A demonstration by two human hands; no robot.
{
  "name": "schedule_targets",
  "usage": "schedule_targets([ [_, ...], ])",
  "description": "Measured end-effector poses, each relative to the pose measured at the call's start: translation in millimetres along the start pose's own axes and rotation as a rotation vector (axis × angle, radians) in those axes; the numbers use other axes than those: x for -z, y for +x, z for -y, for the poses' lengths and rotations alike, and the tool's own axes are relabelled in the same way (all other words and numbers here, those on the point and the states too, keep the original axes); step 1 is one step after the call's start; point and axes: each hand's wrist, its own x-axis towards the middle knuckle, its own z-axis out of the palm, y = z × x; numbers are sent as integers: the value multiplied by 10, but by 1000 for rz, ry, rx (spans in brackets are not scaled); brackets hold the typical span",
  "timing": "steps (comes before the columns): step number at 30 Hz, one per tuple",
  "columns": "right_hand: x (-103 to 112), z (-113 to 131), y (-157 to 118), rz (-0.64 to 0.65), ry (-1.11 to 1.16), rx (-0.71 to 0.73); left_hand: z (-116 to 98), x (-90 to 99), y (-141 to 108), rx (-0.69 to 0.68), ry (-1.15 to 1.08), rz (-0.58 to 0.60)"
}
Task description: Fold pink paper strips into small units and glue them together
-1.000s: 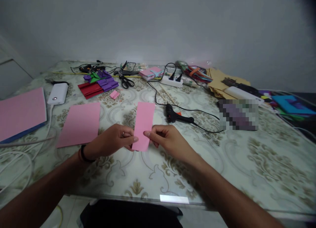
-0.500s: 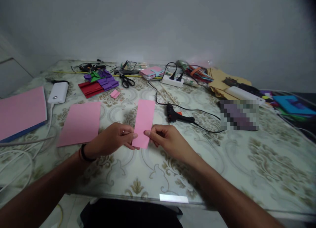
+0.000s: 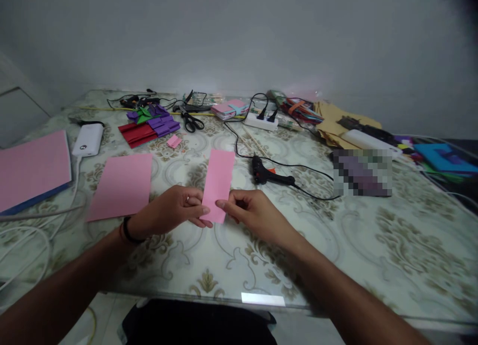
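Note:
A narrow pink paper strip (image 3: 219, 175) is held above the middle of the table, its long side pointing away from me. My left hand (image 3: 182, 206) pinches its near left edge, thumb on top and fingers underneath. On the right edge, my right hand (image 3: 249, 208) grips the strip between thumb and fingers, the thumb lying across the paper. To the left of my hands lies a larger pink paper sheet (image 3: 121, 185), partly behind my left wrist. A black glue gun (image 3: 271, 173) rests on its side beyond my right hand.
Black scissors (image 3: 192, 122), folded red paper (image 3: 137, 133) and a small pink piece (image 3: 174, 141) lie farther back. A white power strip (image 3: 261, 121) holds plugs. A white power bank (image 3: 88, 140) and a stack of pink paper (image 3: 33, 168) are left. The glue gun's cord runs right.
Both thumbs have shifted slightly on the pink strip, the left one a little lower and the right one a little farther left. Nothing else has visibly moved.

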Motion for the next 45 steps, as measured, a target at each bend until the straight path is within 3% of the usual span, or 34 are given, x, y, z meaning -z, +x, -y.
schedule_targets([
  [25,-43,-5,-10,67,-4,9,65,26,28,-64,-40,-63],
  [30,-30,-11,-17,132,3,18,56,24,35,-68,-106,-65],
  [33,-17,-12,-16,130,-57,36,44,24,32,-81,-55,-72],
  [40,-26,1,-16,166,-37,44,29,46,20,-122,117,-215],
  [45,-34,9,-22,116,0,59,55,50,30,-142,136,-193],
])
